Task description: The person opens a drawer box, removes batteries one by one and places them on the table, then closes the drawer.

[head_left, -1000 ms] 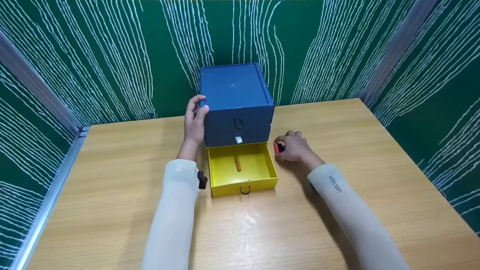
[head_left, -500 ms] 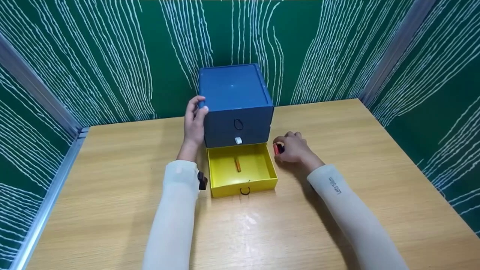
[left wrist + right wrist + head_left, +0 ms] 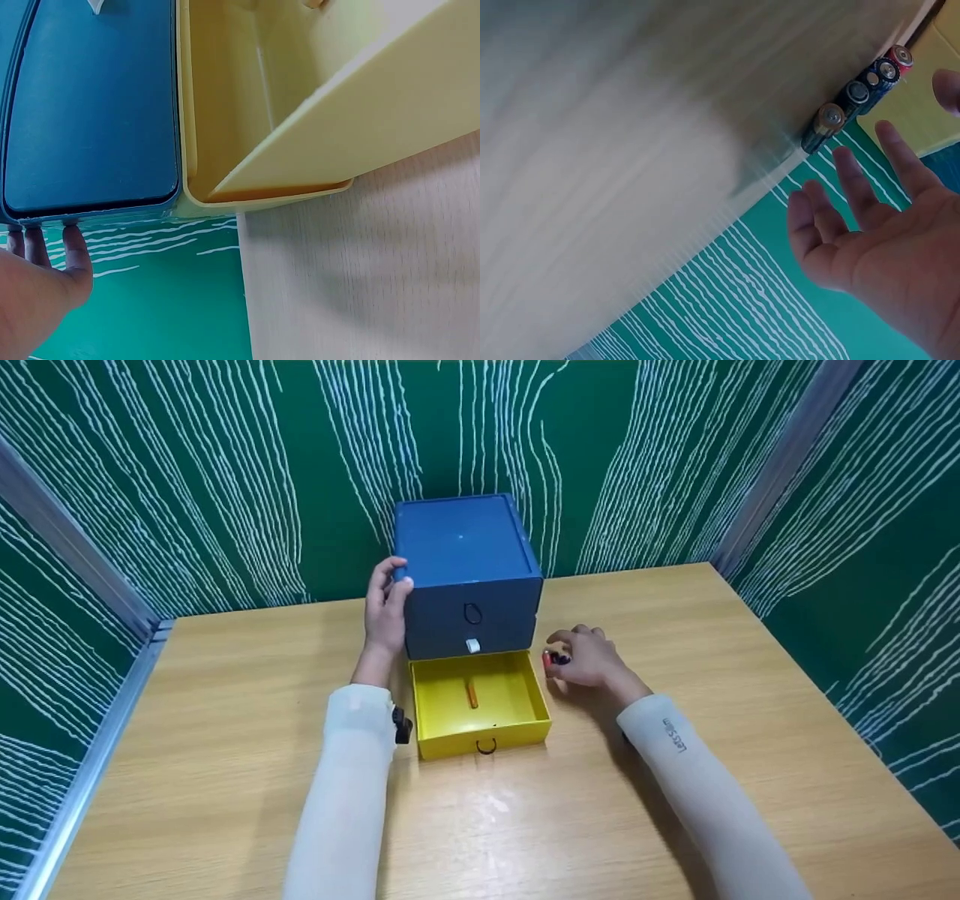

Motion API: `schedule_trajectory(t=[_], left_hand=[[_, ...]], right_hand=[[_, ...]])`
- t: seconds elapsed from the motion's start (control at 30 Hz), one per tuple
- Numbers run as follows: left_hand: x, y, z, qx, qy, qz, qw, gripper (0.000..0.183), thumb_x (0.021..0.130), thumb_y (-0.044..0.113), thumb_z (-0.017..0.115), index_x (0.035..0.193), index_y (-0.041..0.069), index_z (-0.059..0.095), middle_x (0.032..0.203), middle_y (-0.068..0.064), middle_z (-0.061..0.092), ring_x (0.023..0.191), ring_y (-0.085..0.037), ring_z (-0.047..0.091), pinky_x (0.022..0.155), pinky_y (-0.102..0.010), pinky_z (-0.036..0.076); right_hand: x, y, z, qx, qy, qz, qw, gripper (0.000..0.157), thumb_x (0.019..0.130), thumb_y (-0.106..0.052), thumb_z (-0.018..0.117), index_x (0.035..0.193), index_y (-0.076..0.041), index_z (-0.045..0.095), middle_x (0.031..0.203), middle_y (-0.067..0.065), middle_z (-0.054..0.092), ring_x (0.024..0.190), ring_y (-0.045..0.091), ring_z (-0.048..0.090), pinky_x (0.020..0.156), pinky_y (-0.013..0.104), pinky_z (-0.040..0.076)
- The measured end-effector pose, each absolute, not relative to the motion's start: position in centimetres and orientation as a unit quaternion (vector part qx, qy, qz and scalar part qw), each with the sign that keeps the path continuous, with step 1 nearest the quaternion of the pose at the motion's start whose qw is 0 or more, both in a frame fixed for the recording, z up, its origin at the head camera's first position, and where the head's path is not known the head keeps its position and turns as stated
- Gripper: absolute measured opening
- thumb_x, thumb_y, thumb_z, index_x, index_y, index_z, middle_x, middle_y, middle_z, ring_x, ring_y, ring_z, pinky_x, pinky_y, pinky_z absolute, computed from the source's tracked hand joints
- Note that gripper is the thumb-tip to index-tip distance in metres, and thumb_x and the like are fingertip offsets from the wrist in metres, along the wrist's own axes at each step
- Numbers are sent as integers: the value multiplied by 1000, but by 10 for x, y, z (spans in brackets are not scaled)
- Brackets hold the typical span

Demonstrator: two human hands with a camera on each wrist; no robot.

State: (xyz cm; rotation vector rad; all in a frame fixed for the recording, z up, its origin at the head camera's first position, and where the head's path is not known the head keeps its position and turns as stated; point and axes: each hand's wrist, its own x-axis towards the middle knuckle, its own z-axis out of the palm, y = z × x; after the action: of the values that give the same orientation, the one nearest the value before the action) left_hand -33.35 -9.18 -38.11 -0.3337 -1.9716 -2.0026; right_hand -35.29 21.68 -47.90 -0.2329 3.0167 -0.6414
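My left hand (image 3: 385, 611) rests on the left side of a blue drawer box (image 3: 469, 540). In the left wrist view its fingertips (image 3: 73, 238) touch the blue side. Below, a yellow drawer (image 3: 484, 735) is pulled out, with a small orange stick-like thing (image 3: 472, 695) inside. My right hand (image 3: 591, 658) hovers beside several batteries that stand in a row right of the drawer. One is red (image 3: 902, 56), others are dark (image 3: 857, 93), and the end one has a copper top (image 3: 830, 115). The fingers are loosely bent and spread, with a gap to the batteries.
Everything stands on a wooden table (image 3: 247, 750). Green walls (image 3: 360, 405) with white wavy lines rise behind and on both sides. The blue front has a dark loop (image 3: 472, 613) and a white tab (image 3: 472, 646); a dark loop pull (image 3: 487, 746) hangs on the yellow drawer.
My right fingers have loosened slightly from the batteries, and more of the dark ones show. My left hand keeps its place on the box. The head view has shifted a little.
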Motion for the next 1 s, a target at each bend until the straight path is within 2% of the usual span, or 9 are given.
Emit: schedule_trajectory(t=[0.2, 0.37, 0.6, 0.7, 1.0], left_hand=[[-329, -91, -377, -112, -690, -697, 160, 36, 86, 21, 40, 121, 10, 40, 133, -6, 34, 114, -23, 35, 97, -40, 30], [-342, -93, -389, -105, -692, -697, 157, 32, 86, 27, 42, 118, 21, 43, 132, 1, 35, 114, -20, 36, 97, -40, 30], [-344, -93, -390, -94, -700, -692, 149, 32, 86, 28, 43, 118, 24, 42, 133, 3, 34, 115, -18, 36, 97, -40, 30], [-350, -95, -397, -96, -698, -693, 154, 31, 86, 31, 44, 116, 29, 43, 132, 6, 34, 114, -16, 36, 97, -39, 31], [-347, -95, -394, -97, -698, -693, 154, 32, 86, 29, 44, 118, 25, 43, 133, 5, 33, 115, -16, 36, 97, -37, 32]], right_hand=[[-348, 218, -473, -76, 971, -225, 20, 47, 68, -35, 67, 112, -28, 55, 109, 4, 48, 99, 27, 39, 86, 47, 30], [-343, 218, -469, -86, 965, -250, 2, 43, 68, -32, 67, 110, -26, 57, 110, 2, 50, 98, 25, 40, 85, 48, 31], [-334, 218, -464, -100, 955, -278, -15, 40, 68, -31, 67, 107, -26, 59, 109, 2, 51, 98, 26, 45, 82, 46, 39], [-329, 217, -461, -98, 950, -295, -13, 40, 68, -30, 68, 108, -26, 59, 109, 1, 51, 99, 27, 47, 82, 44, 43], [-317, 215, -455, -115, 943, -311, -16, 39, 70, -31, 67, 108, -25, 58, 106, -1, 53, 95, 24, 51, 81, 41, 44]])
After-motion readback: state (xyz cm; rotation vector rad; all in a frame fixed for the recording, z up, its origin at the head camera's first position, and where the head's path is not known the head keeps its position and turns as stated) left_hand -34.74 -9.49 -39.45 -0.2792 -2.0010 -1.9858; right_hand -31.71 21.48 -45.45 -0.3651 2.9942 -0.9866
